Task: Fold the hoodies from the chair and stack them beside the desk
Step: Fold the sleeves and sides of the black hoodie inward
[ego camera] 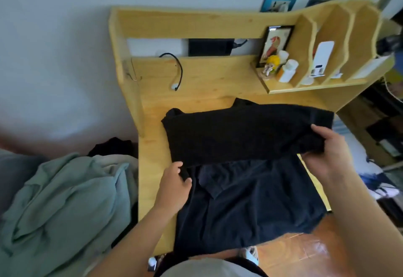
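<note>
folding a black hoodie on the desk

we hold a black hoodie (244, 137) spread on the wooden desk (152, 146), its lower half draped over the near edge below our fingers. our left hand (174, 186) pinches the folded edge; our right hand (327, 146) curls round the far corner, thumb on top. both forearms reach forward. to fold well, we should probably keep both edges level and taut. more garments (65, 200) lie left of our left fingers.
</note>
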Demonstrator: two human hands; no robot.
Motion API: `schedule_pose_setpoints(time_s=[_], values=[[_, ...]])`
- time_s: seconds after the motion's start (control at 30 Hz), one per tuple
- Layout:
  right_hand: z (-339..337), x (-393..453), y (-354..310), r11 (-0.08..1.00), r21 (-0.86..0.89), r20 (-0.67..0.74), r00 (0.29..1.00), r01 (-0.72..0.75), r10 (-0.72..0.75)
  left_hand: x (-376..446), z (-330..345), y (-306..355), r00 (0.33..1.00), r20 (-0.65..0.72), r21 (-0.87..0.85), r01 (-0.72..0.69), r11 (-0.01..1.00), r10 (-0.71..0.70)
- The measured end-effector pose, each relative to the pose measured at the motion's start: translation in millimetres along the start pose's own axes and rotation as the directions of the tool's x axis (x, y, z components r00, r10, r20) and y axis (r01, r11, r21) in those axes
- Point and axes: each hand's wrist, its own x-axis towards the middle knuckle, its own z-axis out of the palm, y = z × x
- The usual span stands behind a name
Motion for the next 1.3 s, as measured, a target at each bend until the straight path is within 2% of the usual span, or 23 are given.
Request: schedule_pose_setpoints(time_s=[0.07, 0.13, 0.2, 0.3, 0.37, 0.5, 0.6, 0.7, 0.77, 0.83, 0.9, 0.93, 1.0, 1.1, 1.17, 1.3], values=[[-65.9, 26.5, 2.8, 0.991, -0.1, -0.164, 0.984, -0.086, 0.069, 4.9, 34.9, -12.0, 0.991, -0.019, 0.108, 0.132, 0.985, -0.131], [-126.3, 57.4, 20.2, 0.936, -0.227, -0.301, 0.934, -0.268, 0.194, 11.9, 60.9, -16.8, 0.974, -0.058, 0.207, 0.228, 0.951, -0.221], [-175.4, 92.2, 39.8, 0.844, -0.341, -0.336, 0.892, -0.415, 0.302, 20.7, 80.6, -17.5, 0.96, -0.123, 0.346, 0.281, 0.895, -0.253], [-217.3, 136.9, 60.2, 0.77, -0.414, -0.323, 0.869, -0.486, 0.374, 39.1, 96.3, -16.3, 0.927, -0.271, 0.445, 0.359, 0.82, -0.259], [-225.4, 154.2, 66.3, 0.764, -0.428, -0.317, 0.872, -0.482, 0.372, 53.0, 99.5, -12.1, 0.895, -0.346, 0.418, 0.415, 0.808, -0.281], [-211.1, 157.1, 70.2, 0.775, -0.458, -0.301, 0.897, -0.434, 0.325, 69.2, 96.6, -9.4, 0.872, -0.355, 0.273, 0.441, 0.855, -0.337], [-183.1, 132.0, 61.4, 0.818, -0.516, -0.162, 0.967, -0.253, 0.197, 72.2, 79.9, -13.6, 0.858, -0.374, 0.311, 0.473, 0.824, -0.351], [-161.6, 105.8, 50.6, 0.829, -0.555, -0.038, 0.998, -0.07, 0.059, 75.8, 52.2, -23.2, 0.788, -0.504, 0.223, 0.514, 0.829, -0.353], [-163.4, 106.4, 52.3, 0.857, -0.511, -0.071, 0.997, -0.067, 0.036, 80.4, 35.9, -36.7, 0.77, -0.531, 0.172, 0.507, 0.844, -0.354], [-175.6, 116.3, 64.3, 0.858, -0.488, -0.155, 0.983, -0.16, 0.096, 83.3, 27.3, -48.8, 0.79, -0.472, 0.21, 0.532, 0.82, -0.391], [-193.6, 122.5, 80.9, 0.793, -0.537, -0.254, 0.952, -0.287, 0.172, 83.7, 26.2, -49.5, 0.821, -0.412, 0.324, 0.538, 0.778, -0.396], [-202.8, 124.5, 87.6, 0.749, -0.566, -0.301, 0.932, -0.345, 0.202, 84.0, 27.6, -45.7, 0.857, -0.379, 0.405, 0.493, 0.77, -0.349], [-214.7, 126.9, 94.7, 0.673, -0.615, -0.367, 0.905, -0.411, 0.216, 89.4, 28.0, -37.2, 0.939, -0.294, 0.581, 0.325, 0.746, -0.18], [-218.0, 134.5, 96.2, 0.543, -0.727, -0.408, 0.901, -0.42, 0.149, 99.3, 20.4, -34.9, 0.977, -0.212, 0.762, 0.154, 0.629, 0.019], [-210.8, 134.9, 96.0, 0.381, -0.832, -0.415, 0.908, -0.404, 0.055, 106.2, 13.8, -40.1, 0.976, -0.217, 0.784, 0.177, 0.595, -0.004], [-180.7, 121.4, 89.3, 0.033, -0.941, -0.338, 0.939, -0.336, -0.068, 111.2, 12.9, -35.1, 0.932, -0.249, 0.662, 0.362, 0.657, -0.263]])
